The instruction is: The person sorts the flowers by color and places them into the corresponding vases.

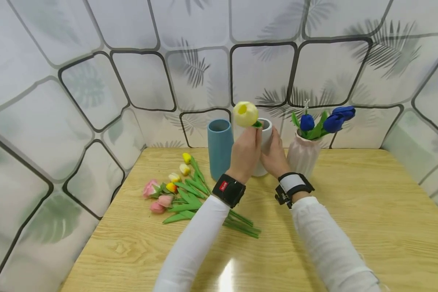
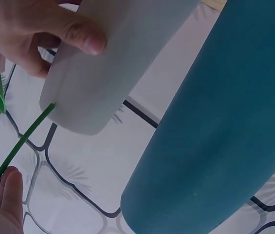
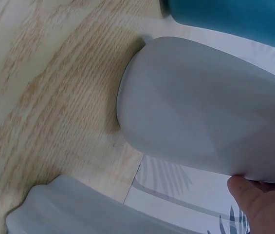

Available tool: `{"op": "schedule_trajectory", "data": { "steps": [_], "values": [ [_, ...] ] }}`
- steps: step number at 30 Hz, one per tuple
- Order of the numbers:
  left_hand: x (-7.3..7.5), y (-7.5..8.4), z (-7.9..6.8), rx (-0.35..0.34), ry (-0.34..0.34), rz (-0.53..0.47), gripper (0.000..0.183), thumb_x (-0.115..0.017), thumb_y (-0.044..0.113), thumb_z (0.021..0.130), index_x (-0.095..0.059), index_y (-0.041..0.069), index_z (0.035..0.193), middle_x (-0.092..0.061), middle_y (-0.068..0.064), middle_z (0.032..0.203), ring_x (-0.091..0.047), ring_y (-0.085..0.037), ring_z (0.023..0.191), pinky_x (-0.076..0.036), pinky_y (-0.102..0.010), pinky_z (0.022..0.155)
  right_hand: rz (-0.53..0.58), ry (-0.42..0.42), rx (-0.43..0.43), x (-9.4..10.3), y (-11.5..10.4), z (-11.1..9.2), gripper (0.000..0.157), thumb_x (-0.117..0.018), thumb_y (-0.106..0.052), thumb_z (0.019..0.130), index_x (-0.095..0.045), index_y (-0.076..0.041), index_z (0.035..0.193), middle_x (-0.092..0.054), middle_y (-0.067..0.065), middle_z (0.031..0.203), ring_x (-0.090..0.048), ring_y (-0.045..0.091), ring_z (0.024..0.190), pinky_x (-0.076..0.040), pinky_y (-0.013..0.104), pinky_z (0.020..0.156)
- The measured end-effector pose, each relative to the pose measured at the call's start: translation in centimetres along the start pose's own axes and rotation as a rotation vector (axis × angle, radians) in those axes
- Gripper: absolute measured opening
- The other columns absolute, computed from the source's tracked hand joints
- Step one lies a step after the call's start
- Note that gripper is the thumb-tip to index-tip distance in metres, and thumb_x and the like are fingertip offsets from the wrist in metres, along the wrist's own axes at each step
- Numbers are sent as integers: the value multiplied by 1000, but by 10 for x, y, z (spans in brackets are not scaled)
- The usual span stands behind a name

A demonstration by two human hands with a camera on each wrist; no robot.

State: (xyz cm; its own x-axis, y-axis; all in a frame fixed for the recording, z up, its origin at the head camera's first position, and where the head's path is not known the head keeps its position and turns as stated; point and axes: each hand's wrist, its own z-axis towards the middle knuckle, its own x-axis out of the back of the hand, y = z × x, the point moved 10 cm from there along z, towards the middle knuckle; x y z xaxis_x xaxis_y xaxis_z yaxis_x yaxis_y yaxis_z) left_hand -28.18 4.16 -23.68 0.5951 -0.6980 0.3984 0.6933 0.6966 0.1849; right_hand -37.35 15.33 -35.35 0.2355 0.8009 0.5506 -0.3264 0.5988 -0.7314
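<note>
My left hand pinches the green stem of a pale yellow tulip, its bloom up near the rim of the white vase. In the left wrist view the stem's cut end overlaps the vase near its mouth. Around the upper part of the upright white vase, my right hand grips with thumb and fingers on opposite sides. A blue vase stands close by on the left. To the right is a pale pink, ribbed vase holding blue tulips.
Several loose flowers lie on the wooden table at the left, among them pink tulips, a pink rose and yellow-and-white tulips. Their stems reach under the left forearm. A patterned curtain hangs behind the vases.
</note>
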Motion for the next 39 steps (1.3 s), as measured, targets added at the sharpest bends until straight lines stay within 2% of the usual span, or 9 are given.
{"op": "schedule_trajectory", "data": {
  "steps": [8,13,18,25,28,32,36,39],
  "values": [
    [-6,-1,16,-1,-4,-58,15,-44,13,101,-51,0,104,-63,-10,91,-66,-20,85,-53,-28,71,-2,-23,-9,-3,2,-1,91,-64,-27,88,0,-9,151,-17,28,149,-24,42,136,-25,57,108],
    [-6,0,24,4,10,-52,15,-43,13,102,-51,1,105,-61,-9,91,-65,-19,79,-52,-28,67,-21,-19,10,-5,1,0,91,-63,-21,88,2,-8,151,-17,29,149,-24,43,135,-25,55,108],
    [-15,-1,29,25,-20,-39,14,-45,12,101,-52,1,105,-59,-8,88,-63,-17,77,-51,-26,67,-62,-30,29,-7,-3,0,88,-59,-17,92,6,-7,150,-16,30,148,-24,43,134,-28,54,107],
    [-38,-20,18,147,-128,19,17,-46,18,101,-56,4,103,-63,-6,85,-63,-19,77,-51,-29,62,-114,-14,55,-8,-6,0,88,-59,-9,89,4,-3,149,-18,32,146,-26,45,132,-30,54,106],
    [-48,-27,13,176,-191,75,21,-45,20,101,-61,6,102,-67,-5,91,-63,-19,88,-52,-28,72,-136,-6,81,-8,-8,0,88,-61,-6,87,3,-1,148,-19,33,145,-26,45,131,-31,54,105],
    [-57,-32,9,175,-253,141,25,-47,22,101,-67,8,106,-70,-2,104,-59,-19,104,-45,-29,92,-157,-4,136,-8,-13,-1,86,-61,-5,88,2,4,147,-18,32,146,-27,45,130,-33,54,103],
    [-64,-39,5,214,-311,168,27,-50,21,99,-65,7,116,-67,-5,113,-55,-22,109,-43,-34,94,-177,-10,150,-8,-14,-2,82,-57,-6,90,2,7,146,-18,32,145,-27,46,129,-32,53,104],
    [-67,-44,-1,269,-324,141,32,-52,17,98,-59,3,126,-60,-10,123,-51,-26,114,-42,-37,97,-202,-13,136,-8,-13,-2,79,-55,-7,91,1,8,145,-19,34,143,-29,46,127,-33,53,103]
  ]
}}
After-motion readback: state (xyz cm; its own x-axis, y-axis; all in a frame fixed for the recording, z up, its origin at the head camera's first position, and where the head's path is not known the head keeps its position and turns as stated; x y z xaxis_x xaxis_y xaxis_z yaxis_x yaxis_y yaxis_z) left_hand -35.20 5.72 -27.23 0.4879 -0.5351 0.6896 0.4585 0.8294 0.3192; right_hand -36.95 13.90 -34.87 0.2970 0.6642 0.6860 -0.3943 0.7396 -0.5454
